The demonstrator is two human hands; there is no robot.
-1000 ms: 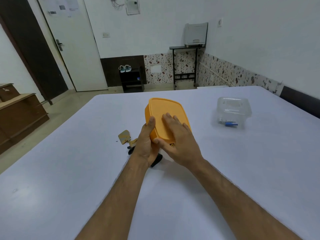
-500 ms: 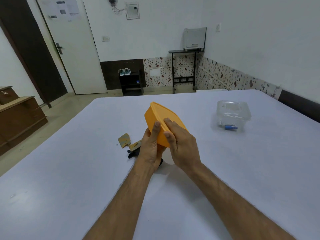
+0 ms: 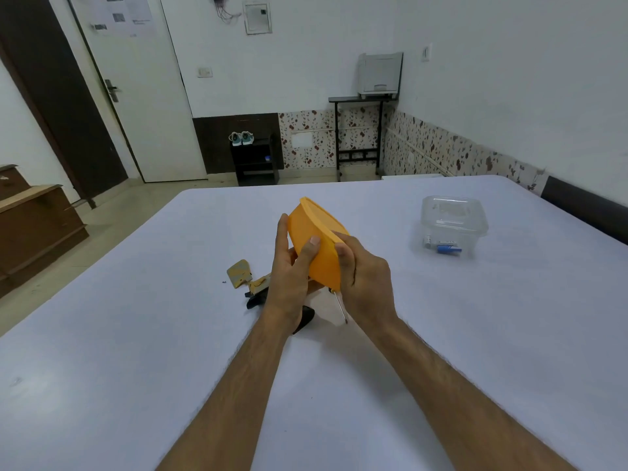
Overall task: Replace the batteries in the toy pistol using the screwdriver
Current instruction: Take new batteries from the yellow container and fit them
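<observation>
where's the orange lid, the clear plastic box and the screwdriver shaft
orange plastic lid (image 3: 323,253), head view, on its flat face between the hands
clear plastic box (image 3: 453,215), head view, on its near wall
thin metal screwdriver shaft (image 3: 341,306), head view, mid-shaft below the right hand

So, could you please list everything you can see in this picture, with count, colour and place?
lid: 1, orange, held up over table centre
toy pistol: 1, yellow and black, on table, partly behind left hand
cover: 1, yellow, left of the pistol
screwdriver: 1, metal shaft showing below right hand
tub: 1, clear, table right, small blue and grey items inside
table: 1, white
shoes: 2, on dark rack by wall
printer: 1, grey, on stand
hands: left and right, both gripping the lid
</observation>
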